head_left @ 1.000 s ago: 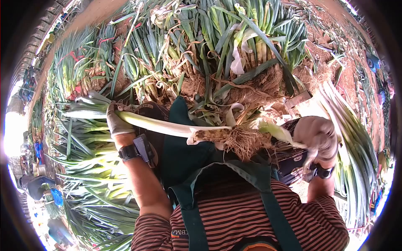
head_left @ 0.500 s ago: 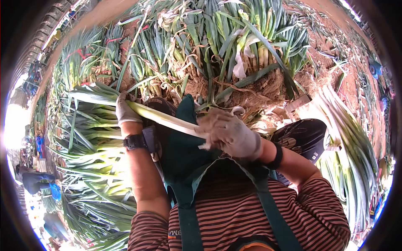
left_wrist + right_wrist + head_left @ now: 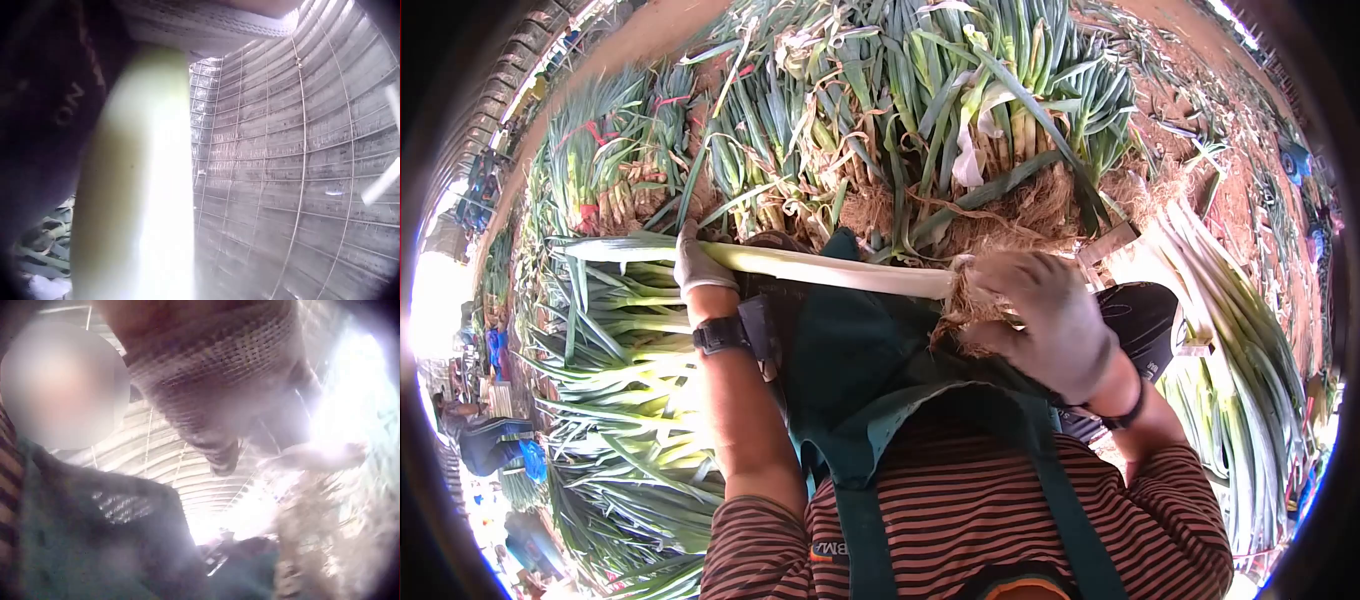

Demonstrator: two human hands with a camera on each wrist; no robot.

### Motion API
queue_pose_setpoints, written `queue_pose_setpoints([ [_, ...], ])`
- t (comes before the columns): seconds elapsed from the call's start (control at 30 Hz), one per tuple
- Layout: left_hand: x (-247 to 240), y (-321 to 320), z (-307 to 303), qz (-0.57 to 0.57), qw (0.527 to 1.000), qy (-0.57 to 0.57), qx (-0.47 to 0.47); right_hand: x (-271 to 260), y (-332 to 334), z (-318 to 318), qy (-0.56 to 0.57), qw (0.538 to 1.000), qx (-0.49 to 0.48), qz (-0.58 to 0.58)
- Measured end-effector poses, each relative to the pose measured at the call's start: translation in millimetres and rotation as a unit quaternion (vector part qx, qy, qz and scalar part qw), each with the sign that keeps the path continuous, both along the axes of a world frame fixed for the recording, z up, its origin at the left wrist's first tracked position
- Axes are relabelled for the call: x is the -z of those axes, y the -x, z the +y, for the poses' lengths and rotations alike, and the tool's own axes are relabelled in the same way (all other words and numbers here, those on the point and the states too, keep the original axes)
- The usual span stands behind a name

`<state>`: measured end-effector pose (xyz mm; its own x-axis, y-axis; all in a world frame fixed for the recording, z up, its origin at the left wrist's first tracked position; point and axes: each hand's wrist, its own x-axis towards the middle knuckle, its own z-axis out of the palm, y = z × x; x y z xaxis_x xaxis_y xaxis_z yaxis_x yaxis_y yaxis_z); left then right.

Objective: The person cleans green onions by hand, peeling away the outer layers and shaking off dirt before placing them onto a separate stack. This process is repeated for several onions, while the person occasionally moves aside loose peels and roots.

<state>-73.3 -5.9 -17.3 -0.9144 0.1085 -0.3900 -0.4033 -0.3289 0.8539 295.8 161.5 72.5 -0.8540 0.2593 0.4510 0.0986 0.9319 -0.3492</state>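
A long leek (image 3: 840, 272) lies across the person's lap in the head view, green leaves to the left and root end to the right. The gloved left hand (image 3: 700, 265) grips it near the leaves. The gloved right hand (image 3: 1048, 322) is at the brown roots (image 3: 962, 305), thumb and fingers apart, fingertips right at the root end and partly over it. In the left wrist view the pale stalk (image 3: 137, 181) fills the middle, below the glove's cuff (image 3: 212, 25). The right wrist view shows the right glove (image 3: 231, 381) blurred, beside the pale roots (image 3: 319, 531).
Leeks with roots stand bunched (image 3: 840, 140) in front. A pile of green leeks (image 3: 630, 400) lies to the left. On the right, cleaned leeks (image 3: 1230, 350) lie together near a small box-like edge (image 3: 1108, 243). The person wears a green apron (image 3: 850, 340).
The right hand swung from the far right onto the stalk, then slid right to the root end. A loose pale leaf strip left the right hand. The left hand kept its grip.
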Motion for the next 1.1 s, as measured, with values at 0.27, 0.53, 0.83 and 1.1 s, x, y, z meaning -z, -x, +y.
queue_pose_setpoints([
  [0.27, 3, -20, -21, 0.055, 0.867, -0.479, 0.128, 73, 82, -13, 0.239, 0.969, -0.018, -0.057],
  [0.53, -2, -24, -12, 0.068, 0.972, -0.223, 0.033, 82, 84, -22, 0.218, 0.973, 0.018, -0.071],
  [0.83, -6, -22, -10, 0.03, 0.983, -0.181, -0.004, 93, 33, -15, 0.055, 0.94, -0.286, -0.175],
  [1.1, -33, 31, -117, 0.136, 0.983, -0.122, -0.031, 43, -23, 61, -0.004, 0.928, -0.01, -0.372],
])
